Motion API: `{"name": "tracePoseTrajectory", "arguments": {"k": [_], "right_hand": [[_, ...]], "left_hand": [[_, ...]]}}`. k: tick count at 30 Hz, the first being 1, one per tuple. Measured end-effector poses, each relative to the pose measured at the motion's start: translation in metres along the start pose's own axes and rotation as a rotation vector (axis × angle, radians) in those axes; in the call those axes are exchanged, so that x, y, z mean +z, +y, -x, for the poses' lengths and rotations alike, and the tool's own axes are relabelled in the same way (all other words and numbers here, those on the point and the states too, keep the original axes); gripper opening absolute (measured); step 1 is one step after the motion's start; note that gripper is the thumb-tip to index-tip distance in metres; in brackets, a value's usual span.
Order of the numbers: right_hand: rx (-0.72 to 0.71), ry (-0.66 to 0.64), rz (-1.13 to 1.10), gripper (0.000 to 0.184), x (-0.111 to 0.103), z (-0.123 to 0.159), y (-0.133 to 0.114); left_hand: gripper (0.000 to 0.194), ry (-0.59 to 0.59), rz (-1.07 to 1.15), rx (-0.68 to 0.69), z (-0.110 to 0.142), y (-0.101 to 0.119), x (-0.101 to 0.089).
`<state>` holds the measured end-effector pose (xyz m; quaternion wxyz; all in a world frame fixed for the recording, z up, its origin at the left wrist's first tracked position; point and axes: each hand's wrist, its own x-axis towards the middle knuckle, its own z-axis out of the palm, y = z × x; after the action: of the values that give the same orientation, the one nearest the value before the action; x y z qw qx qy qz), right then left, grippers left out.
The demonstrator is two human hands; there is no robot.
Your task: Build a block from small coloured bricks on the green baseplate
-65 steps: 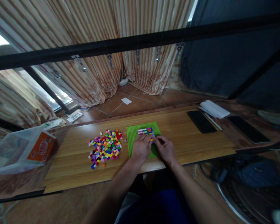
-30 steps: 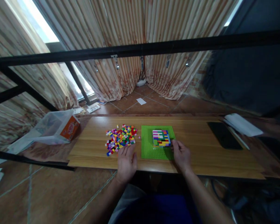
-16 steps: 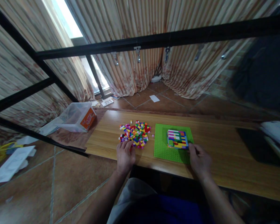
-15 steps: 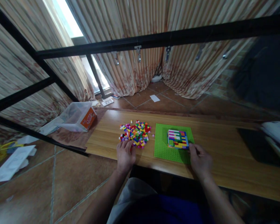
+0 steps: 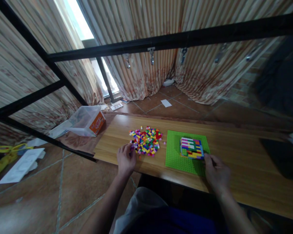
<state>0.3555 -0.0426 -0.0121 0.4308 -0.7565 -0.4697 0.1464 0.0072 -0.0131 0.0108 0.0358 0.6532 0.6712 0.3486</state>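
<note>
A heap of small, many-coloured toy bricks (image 5: 147,141) lies on the wooden table. At the heap's near left edge is my left hand (image 5: 126,161), its fingers curled together; purple bricks show by the fingertips, but whether one is pinched is unclear. To the right, a green baseplate (image 5: 173,156) lies flat. Over its middle sits a rectangular build of toy bricks (image 5: 191,148), with white, pink, blue, red and yellow rows on top. My right hand (image 5: 217,170) grips the near right corner of this build between thumb and fingers. Its underside is hidden.
A clear plastic box (image 5: 81,125) with an orange label stands beyond the table's left end. A black metal frame (image 5: 127,48) crosses above the far side. At the table's right lies a dark flat pad (image 5: 280,159). One pink brick (image 5: 164,143) lies between heap and baseplate.
My left hand has drawn back a little leftward from over the heap to its edge. My right hand stays at the build's corner. The whole view has shifted slightly.
</note>
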Motion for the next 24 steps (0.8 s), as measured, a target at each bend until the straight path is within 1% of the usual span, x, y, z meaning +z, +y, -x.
{"name": "tracePoseTrajectory", "arguments": {"k": [3, 7, 15, 19, 21, 24], "right_hand": [[-0.005, -0.007, 0.017, 0.053, -0.001, 0.000, 0.000], [-0.013, -0.005, 0.042, 0.054, -0.001, -0.001, 0.000], [-0.020, -0.002, 0.054, 0.055, -0.001, -0.001, 0.000], [-0.035, -0.007, 0.025, 0.056, 0.001, 0.000, 0.001], [-0.039, -0.003, 0.007, 0.055, 0.002, -0.001, 0.001], [-0.047, 0.011, -0.020, 0.053, 0.004, -0.001, 0.000]], "left_hand": [[0.026, -0.025, 0.012, -0.063, -0.009, -0.010, -0.008], [0.026, -0.082, 0.010, -0.061, -0.019, -0.018, -0.011], [0.024, -0.174, -0.020, -0.009, -0.027, -0.016, -0.001], [0.020, -0.170, -0.022, -0.001, -0.033, -0.014, -0.003], [0.018, -0.138, 0.024, -0.023, -0.034, -0.010, -0.004], [0.017, -0.139, 0.246, -0.090, -0.032, 0.004, -0.003]]}}
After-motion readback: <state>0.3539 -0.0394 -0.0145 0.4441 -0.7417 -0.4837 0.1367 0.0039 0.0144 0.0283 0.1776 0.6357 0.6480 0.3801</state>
